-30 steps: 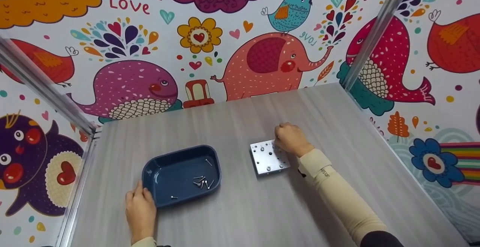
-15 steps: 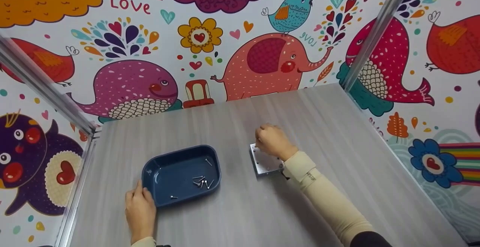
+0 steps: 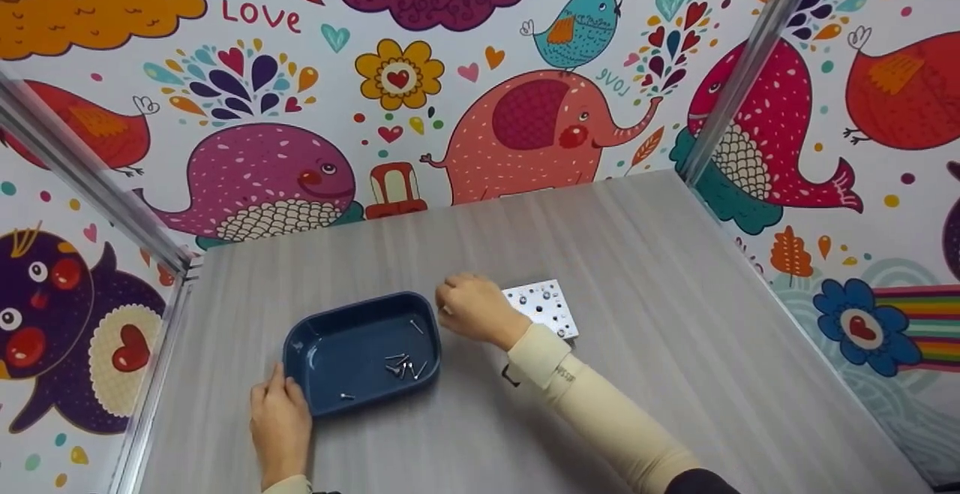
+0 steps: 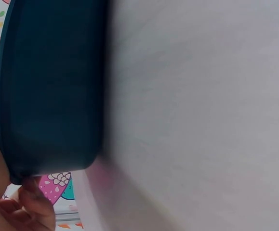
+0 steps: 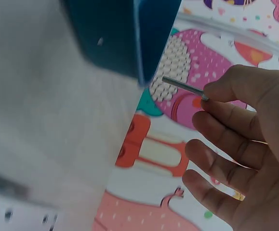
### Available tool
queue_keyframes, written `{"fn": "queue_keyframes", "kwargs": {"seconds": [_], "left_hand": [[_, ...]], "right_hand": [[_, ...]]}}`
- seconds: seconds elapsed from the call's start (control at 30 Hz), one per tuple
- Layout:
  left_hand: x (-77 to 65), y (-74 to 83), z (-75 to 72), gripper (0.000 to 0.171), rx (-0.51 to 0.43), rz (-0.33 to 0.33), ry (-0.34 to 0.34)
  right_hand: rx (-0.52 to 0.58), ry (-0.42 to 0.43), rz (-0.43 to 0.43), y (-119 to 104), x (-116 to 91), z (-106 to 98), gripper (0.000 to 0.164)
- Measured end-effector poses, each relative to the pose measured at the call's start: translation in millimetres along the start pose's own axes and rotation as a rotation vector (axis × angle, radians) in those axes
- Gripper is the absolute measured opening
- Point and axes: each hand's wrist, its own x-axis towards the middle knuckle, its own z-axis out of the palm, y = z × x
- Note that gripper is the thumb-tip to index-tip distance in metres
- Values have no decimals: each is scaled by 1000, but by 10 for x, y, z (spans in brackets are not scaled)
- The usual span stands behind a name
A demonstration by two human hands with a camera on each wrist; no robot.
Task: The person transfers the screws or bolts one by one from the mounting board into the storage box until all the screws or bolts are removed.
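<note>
My left hand (image 3: 280, 425) grips the left end of a blue tray (image 3: 337, 362); in the left wrist view its fingers pinch the tray's rim (image 4: 15, 179). Several small screws (image 3: 405, 367) lie inside, mostly toward the right. Just beyond the tray's right end is my right hand (image 3: 484, 314), above the table. Between its thumb and forefinger it pinches a screw (image 5: 183, 87), the shank pointing away from the fingertips. The other fingers are spread and loosely bent. A square metal plate (image 3: 553, 315) with holes and several screws in it lies behind the right wrist, partly hidden.
The wood-grain table (image 3: 622, 254) meets a wall (image 3: 465, 134) printed with cartoon animals. Metal frame posts (image 3: 757, 66) rise at both rear corners. In the right wrist view, the tray is close to the screw.
My right hand has moved left from over the metal plate to the tray's right end, uncovering much of the plate. My left hand and the tray have stayed put.
</note>
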Motion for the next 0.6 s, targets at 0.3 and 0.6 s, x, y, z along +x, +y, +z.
{"fn": "queue_keyframes", "kwargs": {"seconds": [0.3, 0.6], "left_hand": [[-9, 16, 28, 42, 2, 8, 18], [0, 5, 38, 42, 3, 16, 28]], "right_hand": [[-8, -23, -40, -238, 17, 123, 5], [6, -44, -29, -239, -11, 137, 4]]}}
